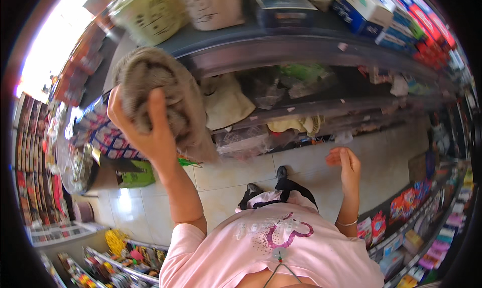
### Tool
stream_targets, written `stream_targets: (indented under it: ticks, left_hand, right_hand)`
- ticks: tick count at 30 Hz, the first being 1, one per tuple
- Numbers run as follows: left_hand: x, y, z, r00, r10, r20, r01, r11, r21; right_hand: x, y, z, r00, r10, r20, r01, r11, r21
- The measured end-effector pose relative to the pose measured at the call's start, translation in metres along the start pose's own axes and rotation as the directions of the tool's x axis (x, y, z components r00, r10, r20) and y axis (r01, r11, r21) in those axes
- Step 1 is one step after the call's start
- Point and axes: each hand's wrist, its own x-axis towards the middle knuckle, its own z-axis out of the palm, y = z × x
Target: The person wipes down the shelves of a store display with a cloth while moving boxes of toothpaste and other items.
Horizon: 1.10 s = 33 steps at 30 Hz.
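Note:
My left hand (pixel 150 118) grips a grey-brown fuzzy cloth article (pixel 188 96), its thumb pressed into the folded pile; which article it is cannot be made out. The bundle is raised before the left end of the shelf unit (pixel 263 49). My right hand (pixel 345 162) hangs in the air over the tiled floor, fingers loosely bent and nothing visible in it. Just behind the fuzzy bundle, a cream cloth item (pixel 226 100) lies on the middle shelf. A yellowish knitted item (pixel 295 124) is on the shelf below, beside clear plastic packaging (pixel 244 141).
Yellow-green (pixel 150 15) and pale pink (pixel 212 5) wrapped packages stand on the top shelf, near blue-and-white boxes (pixel 361 13). A green box (pixel 137 174) sits low at left. Stocked racks run along lower left (pixel 116 263) and lower right (pixel 410 227).

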Motion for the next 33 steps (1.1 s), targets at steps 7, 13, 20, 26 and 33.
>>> stream_targets:
  ticks: [7, 13, 20, 26, 33]
  left_hand:
    - [-0.018, 0.03, 0.049, 0.984, 0.18, 0.019, -0.181, 0.981, 0.066]
    - [-0.064, 0.094, 0.115, 0.942, 0.259, 0.213, -0.255, 0.966, -0.045]
    - [-0.124, 0.207, 0.239, 0.893, 0.335, 0.301, -0.228, 0.912, -0.341]
    - [-0.189, 0.276, 0.309, 0.78, 0.327, 0.533, 0.116, 0.762, -0.637]
    - [-0.193, 0.284, 0.258, 0.335, 0.573, 0.748, 0.438, 0.608, -0.662]
  right_hand:
    - [0.005, -0.002, -0.008, 0.994, -0.059, 0.088, 0.054, 0.997, 0.061]
    - [0.025, 0.012, -0.054, 0.987, -0.074, 0.145, 0.062, 0.995, 0.083]
    - [0.043, 0.018, -0.142, 0.981, -0.157, 0.111, 0.149, 0.986, 0.073]
    - [0.07, -0.006, -0.186, 0.885, -0.441, -0.152, 0.457, 0.884, 0.1]
    - [0.085, -0.01, -0.214, 0.909, -0.397, -0.124, 0.413, 0.825, 0.385]
